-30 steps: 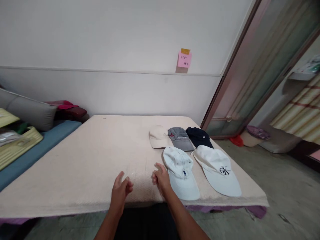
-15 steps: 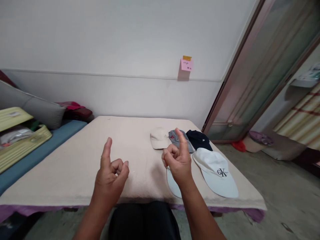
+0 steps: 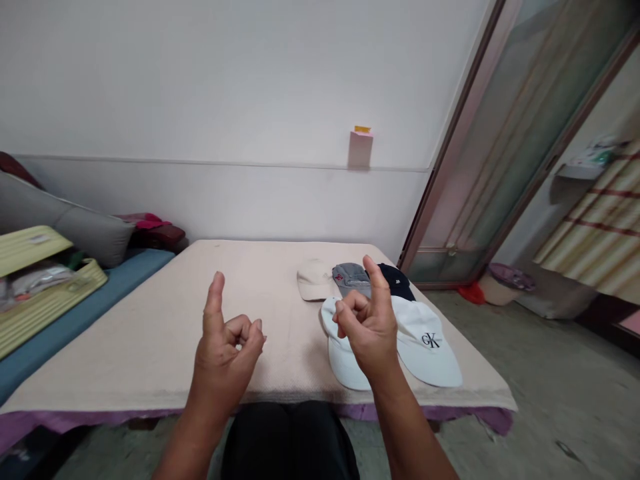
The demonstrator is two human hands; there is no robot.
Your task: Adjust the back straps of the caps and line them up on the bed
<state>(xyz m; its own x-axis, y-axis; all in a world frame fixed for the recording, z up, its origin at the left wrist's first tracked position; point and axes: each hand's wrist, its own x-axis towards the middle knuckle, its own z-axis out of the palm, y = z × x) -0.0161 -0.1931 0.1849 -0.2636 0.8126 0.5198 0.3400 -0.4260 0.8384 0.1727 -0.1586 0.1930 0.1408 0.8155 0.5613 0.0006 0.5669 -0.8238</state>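
My left hand (image 3: pixel 227 347) is raised above the cream cover, its index finger pointing up and the other fingers curled to the thumb with nothing between them. In the same pose, my right hand (image 3: pixel 369 327) hovers empty over the hats, partly hiding a pale cap (image 3: pixel 345 363). Right of it lies a white cap (image 3: pixel 425 340) with black letters. Behind are a beige cap (image 3: pixel 314 280), a grey cap (image 3: pixel 350 277) with a red mark, and a dark navy cap (image 3: pixel 400 283).
The cream-covered surface (image 3: pixel 150 333) runs back to a white wall (image 3: pixel 225 100) bearing a pink note (image 3: pixel 361 150). At left are a grey cushion (image 3: pixel 90 230) and yellow-green striped bag (image 3: pixel 60 297). A bin (image 3: pixel 503 287) stands on the floor at right.
The view has shifted slightly, so the caps appear further left. My right hand has moved right relative to the caps, uncovering more of the pale cap. Both hands keep their pose.
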